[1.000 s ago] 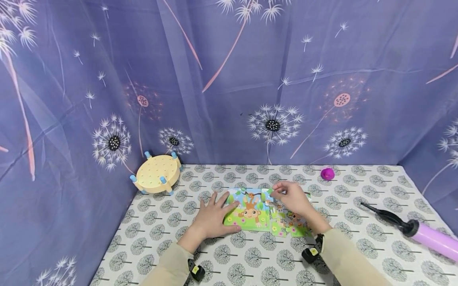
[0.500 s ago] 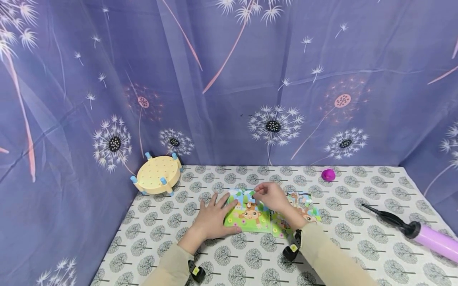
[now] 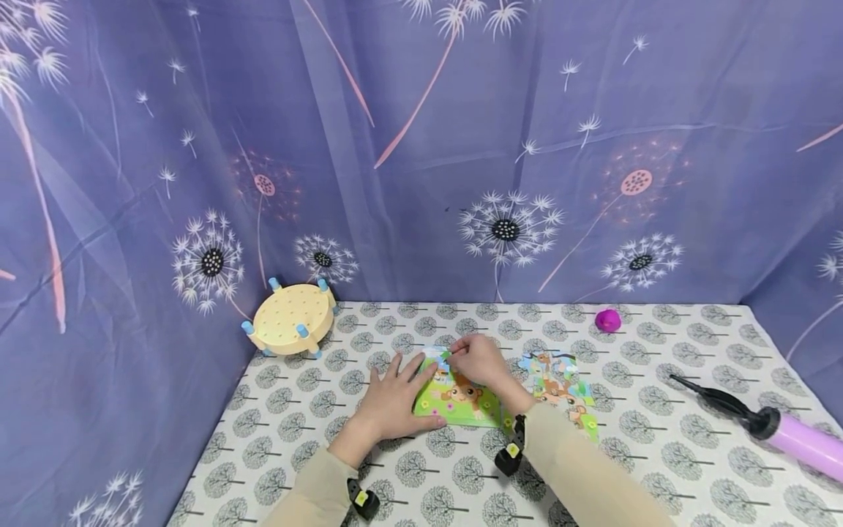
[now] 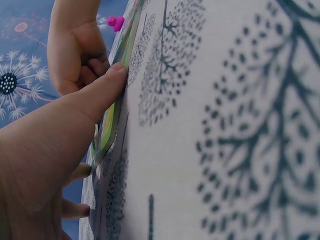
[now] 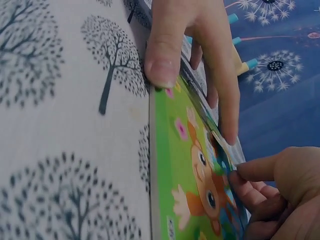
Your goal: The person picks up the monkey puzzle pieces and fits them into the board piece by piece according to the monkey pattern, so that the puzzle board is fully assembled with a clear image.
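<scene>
A jigsaw board [image 3: 466, 414] with a monkey picture lies flat on the patterned cloth. My left hand [image 3: 390, 404] spreads over its left side; in the right wrist view, the left thumb [image 5: 163, 72] presses by the green border. Over the upper part of the board, my right hand [image 3: 479, 361] pinches a small jigsaw piece, mostly hidden by the fingers. The left wrist view shows the right hand [image 4: 75, 45] curled just beyond the left thumb. More joined jigsaw pieces [image 3: 560, 386] lie right of the board, partly covered by the right forearm.
A pale yellow, round toy stool [image 3: 293, 320] with blue feet stands back left. A magenta rubber duck-like toy [image 3: 607, 320] sits at the back right. At the right lies a purple hand pump [image 3: 800, 439] with a black nozzle. A purple curtain [image 3: 408, 219] hangs behind.
My right hand has moved left from the joined pieces onto the board, carrying a jigsaw piece from their top left corner. The left hand has stayed in place.
</scene>
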`<state>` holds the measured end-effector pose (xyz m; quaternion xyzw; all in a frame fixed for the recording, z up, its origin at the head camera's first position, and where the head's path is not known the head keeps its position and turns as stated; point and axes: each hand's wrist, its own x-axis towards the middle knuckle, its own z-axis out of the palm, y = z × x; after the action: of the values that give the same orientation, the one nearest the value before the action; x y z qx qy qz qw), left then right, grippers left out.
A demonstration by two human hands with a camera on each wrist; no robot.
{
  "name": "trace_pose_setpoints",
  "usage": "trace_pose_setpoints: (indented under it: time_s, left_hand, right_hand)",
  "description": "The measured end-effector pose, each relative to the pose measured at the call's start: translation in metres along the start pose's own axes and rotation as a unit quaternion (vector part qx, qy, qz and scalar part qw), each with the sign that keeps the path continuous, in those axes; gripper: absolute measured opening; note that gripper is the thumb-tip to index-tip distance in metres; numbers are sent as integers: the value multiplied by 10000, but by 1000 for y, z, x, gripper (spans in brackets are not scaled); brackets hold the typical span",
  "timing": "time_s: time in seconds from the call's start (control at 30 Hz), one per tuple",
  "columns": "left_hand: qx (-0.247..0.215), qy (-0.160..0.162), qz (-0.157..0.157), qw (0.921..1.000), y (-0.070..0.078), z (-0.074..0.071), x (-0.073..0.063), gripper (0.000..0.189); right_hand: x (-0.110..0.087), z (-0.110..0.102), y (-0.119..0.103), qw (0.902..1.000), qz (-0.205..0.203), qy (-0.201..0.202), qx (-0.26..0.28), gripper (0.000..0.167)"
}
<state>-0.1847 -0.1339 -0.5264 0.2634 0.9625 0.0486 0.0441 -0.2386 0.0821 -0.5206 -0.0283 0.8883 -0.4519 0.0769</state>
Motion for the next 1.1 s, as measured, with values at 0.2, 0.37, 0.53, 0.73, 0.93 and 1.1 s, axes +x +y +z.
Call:
trace_pose_setpoints:
  time_s: [0.2, 0.37, 0.53, 0.73, 0.93, 1.1]
  left_hand:
    - [111, 87, 159, 9998, 0, 4, 0, 97]
    - [122, 97, 191, 9997, 1, 3, 1, 96]
    - [108, 33, 162, 9998, 1, 2, 0, 95]
    - [98, -21, 256, 9996, 1, 2, 0, 87]
    - [108, -89, 259, 9996, 1, 2, 1, 85]
    - [87, -106, 199, 9997, 1, 1, 0, 87]
  right_hand:
    - [0, 3, -8, 9995, 142, 48, -273, 16]
    - [1, 2, -9, 9986, 111, 44, -517, 17]
    - [-2, -3, -8, 9982, -217, 9, -560, 20]
    - [-7, -27, 3, 9969, -663, -8, -426, 23]
    - [-16, -65, 24, 9946, -827, 123, -621, 25]
    - [-26, -93, 43, 9929, -901, 278, -729, 26]
